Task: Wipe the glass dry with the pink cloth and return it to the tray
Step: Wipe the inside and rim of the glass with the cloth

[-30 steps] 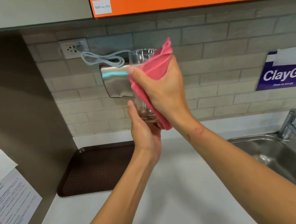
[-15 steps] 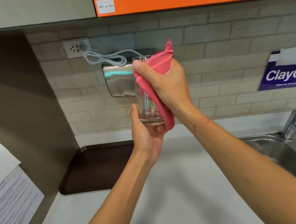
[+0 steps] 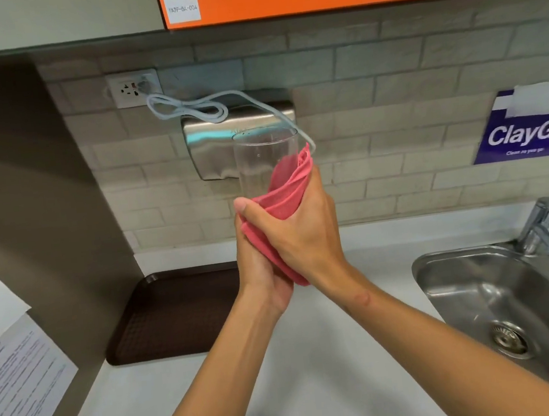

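Note:
A clear drinking glass [image 3: 257, 158] is held upright in the air above the counter. My left hand [image 3: 261, 277] grips its base from below, mostly hidden behind the other hand. My right hand [image 3: 303, 235] is wrapped around the lower half of the glass with the pink cloth [image 3: 284, 189] pressed between palm and glass. The upper half of the glass shows bare above the cloth. A dark brown tray [image 3: 163, 321] lies on the counter below and to the left, with nothing visible on it.
A steel sink [image 3: 513, 301] with a tap [image 3: 539, 224] is at the right. A steel wall dispenser [image 3: 212, 143] with a looped white cable hangs behind the glass. Paper sheets [image 3: 12, 371] hang on the left wall. An orange cabinet is overhead.
My right hand has slid the pink cloth from the rim down to the lower part of the glass, uncovering the top. Both hands and the glass have come down a little.

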Demonstrator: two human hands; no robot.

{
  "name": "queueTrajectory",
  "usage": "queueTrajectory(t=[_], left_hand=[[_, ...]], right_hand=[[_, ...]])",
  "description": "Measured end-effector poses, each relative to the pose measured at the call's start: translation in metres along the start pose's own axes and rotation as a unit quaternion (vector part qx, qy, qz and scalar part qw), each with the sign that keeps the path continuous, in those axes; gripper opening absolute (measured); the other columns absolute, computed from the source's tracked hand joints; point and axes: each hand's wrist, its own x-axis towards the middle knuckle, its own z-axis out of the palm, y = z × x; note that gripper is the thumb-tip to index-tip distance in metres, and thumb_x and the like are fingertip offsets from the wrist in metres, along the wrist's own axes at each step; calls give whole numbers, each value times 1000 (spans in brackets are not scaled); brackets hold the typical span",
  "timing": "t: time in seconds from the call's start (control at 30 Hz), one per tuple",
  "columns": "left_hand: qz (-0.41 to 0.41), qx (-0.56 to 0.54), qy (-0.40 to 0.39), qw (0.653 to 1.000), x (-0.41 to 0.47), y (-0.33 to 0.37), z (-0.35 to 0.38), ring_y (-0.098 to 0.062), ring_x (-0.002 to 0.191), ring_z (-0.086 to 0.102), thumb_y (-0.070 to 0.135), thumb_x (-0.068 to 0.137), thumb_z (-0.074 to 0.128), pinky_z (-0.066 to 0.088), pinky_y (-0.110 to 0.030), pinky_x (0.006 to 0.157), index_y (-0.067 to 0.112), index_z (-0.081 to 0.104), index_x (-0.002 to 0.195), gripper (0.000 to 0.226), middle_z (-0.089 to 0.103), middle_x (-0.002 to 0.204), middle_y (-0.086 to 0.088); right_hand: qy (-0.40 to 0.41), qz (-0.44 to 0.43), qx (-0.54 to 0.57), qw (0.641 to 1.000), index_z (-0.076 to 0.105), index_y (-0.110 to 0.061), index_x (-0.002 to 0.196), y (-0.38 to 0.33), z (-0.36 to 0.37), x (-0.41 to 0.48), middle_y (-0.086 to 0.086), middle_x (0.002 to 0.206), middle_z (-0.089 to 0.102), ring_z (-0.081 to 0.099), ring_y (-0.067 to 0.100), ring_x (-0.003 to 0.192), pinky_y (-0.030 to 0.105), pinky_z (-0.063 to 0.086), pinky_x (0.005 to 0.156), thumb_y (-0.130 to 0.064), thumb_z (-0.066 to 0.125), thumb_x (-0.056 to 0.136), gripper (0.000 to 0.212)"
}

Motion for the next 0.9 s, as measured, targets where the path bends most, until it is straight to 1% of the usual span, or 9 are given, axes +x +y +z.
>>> queueTrajectory(t=[0.13, 0.3, 0.4, 0.47, 0.53, 0.63, 0.77, 0.83, 0.9], left_hand=[[27, -8, -1, 1000, -1, 2, 0, -23, 114, 76, 62, 104, 45, 62, -41, 94, 25, 83, 112, 53, 79, 123, -7], [7, 38, 56, 998, 1, -3, -3, -19, 68, 71, 51, 107, 47, 57, -38, 68, 18, 70, 91, 43, 73, 78, -6], [-22, 34, 34, 999, 2, 1, -3, -20, 67, 69, 51, 106, 46, 56, -32, 58, 14, 69, 101, 44, 72, 82, -8], [-46, 36, 0, 998, 1, 6, -1, -20, 69, 72, 51, 105, 45, 57, -30, 57, 13, 73, 109, 47, 75, 90, -9], [-63, 25, -13, 998, 1, 9, 2, -22, 67, 71, 51, 104, 45, 56, -32, 60, 10, 76, 102, 51, 75, 87, -10], [-70, 7, 9, 997, 0, 6, 4, -24, 58, 66, 48, 104, 43, 52, -32, 57, 9, 79, 83, 57, 72, 78, -12], [-41, -12, 66, 997, 2, 0, 5, -23, 61, 77, 42, 107, 41, 63, -37, 61, 20, 83, 69, 61, 77, 75, -8], [-7, -7, 79, 997, 4, 1, 8, -23, 74, 80, 45, 109, 40, 65, -33, 69, 18, 82, 85, 56, 81, 82, -7], [30, 4, 78, 996, 3, 3, 11, -22, 78, 76, 40, 112, 40, 64, -25, 68, 14, 73, 91, 47, 78, 76, -3]], right_hand=[[-9, -32, 72, 997, 52, -28, 137, -11, -8, 15, -15, 109, 70, 73, -2, 96, 10, 57, 80, -50, 94, 76, 77], [-5, -57, 60, 997, 70, -16, 109, -38, -22, 60, -5, 87, 79, 77, 8, 77, 30, 63, 73, -56, 89, 77, 54], [-54, -7, 96, 994, 71, -9, 79, -40, -28, 77, 4, 71, 78, 74, 22, 63, 39, 62, 66, -64, 80, 78, 56], [-97, 77, 188, 974, 73, -11, 80, -34, -31, 83, 16, 74, 74, 71, 29, 70, 42, 65, 78, -75, 71, 75, 65], [-199, 161, 287, 923, 70, -4, 103, -26, -29, 81, 36, 95, 58, 59, 44, 87, 57, 56, 101, -86, 70, 70, 89], [-231, 204, 343, 887, 62, -5, 111, -14, -22, 70, 28, 105, 53, 51, 44, 97, 68, 47, 107, -95, 72, 58, 105], [-154, 117, 124, 973, 70, -12, 87, -2, -19, 41, 7, 74, 71, 71, 22, 71, 36, 63, 73, -92, 51, 75, 83], [-97, 73, 70, 990, 68, -18, 109, 8, -8, 18, -6, 91, 77, 75, 4, 79, 26, 61, 75, -74, 63, 83, 62], [-55, 27, 53, 997, 54, -24, 143, 13, 3, -2, -12, 121, 73, 72, -3, 106, 20, 58, 92, -55, 74, 90, 64]])
